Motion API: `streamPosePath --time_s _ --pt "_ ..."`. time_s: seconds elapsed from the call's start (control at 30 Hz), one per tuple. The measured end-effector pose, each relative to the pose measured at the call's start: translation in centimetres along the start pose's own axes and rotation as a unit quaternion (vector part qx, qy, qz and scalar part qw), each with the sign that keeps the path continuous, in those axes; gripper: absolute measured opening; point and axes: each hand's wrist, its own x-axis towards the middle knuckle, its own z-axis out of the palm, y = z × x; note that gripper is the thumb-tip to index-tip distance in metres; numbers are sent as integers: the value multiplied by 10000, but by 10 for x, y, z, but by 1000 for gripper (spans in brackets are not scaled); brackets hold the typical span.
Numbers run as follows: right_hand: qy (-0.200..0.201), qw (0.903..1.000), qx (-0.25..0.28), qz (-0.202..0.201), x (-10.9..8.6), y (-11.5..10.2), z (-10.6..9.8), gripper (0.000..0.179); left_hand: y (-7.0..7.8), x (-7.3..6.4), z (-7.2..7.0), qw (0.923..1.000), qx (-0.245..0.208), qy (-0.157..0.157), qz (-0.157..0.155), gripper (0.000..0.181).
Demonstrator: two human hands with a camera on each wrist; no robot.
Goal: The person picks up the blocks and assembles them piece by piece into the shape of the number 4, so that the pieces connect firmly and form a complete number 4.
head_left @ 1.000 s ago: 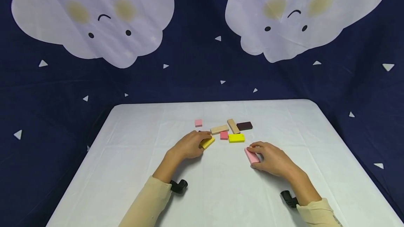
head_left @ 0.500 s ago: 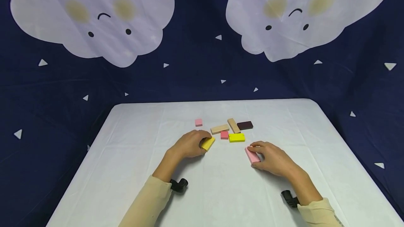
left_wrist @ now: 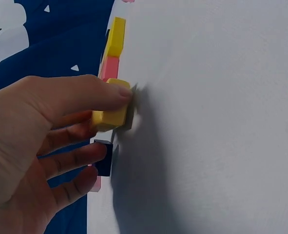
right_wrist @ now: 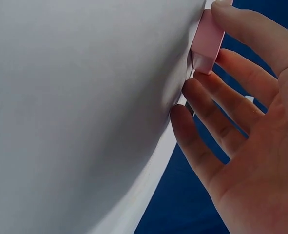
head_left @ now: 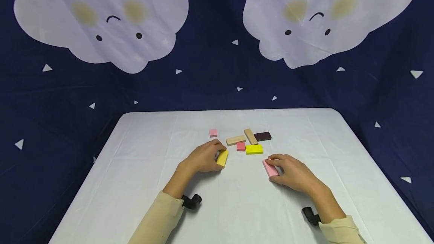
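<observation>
Between thumb and fingers, my left hand pinches a yellow block low over the white table. In the left wrist view the thumb lies along the near face of that yellow block. Behind the loosely bent other fingers shows a dark blue block, which the hand hides in the head view. My right hand grips a pink block by its two ends, farther right. The right wrist view shows the thumb on the pink block, with the lower fingers spread beside it near the tabletop.
Past the hands lie two plain wood blocks, a dark brown block, a bright yellow block, a small red block and a small pink block. A navy cloth with clouds hangs behind the white table.
My left hand has turned the yellow block so it points more straight away from me, shifting it slightly left and nearer. The right hand keeps its hold on the pink block in place.
</observation>
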Motion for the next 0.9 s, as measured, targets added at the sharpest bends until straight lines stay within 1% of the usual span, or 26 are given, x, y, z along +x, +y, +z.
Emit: streamPosePath --time_s 0.2,0.33,0.43,0.6,0.9 --pt "-46 10000 -10 35 0 2 -1 60 5 -1 -2 10000 36 85 -26 64" --pt "-66 10000 -36 61 1 2 -1 61 9 -2 -2 9999 2 88 -79 63" --pt "-35 9999 13 95 1 2 -1 60 12 -3 -1 10000 18 56 -62 63" --pt "-3 9997 152 191 -1 2 0 59 18 -5 3 9998 168 -1 71 63" --pt "-34 9997 158 175 2 0 1 61 28 -9 7 9998 117 -147 28 65"
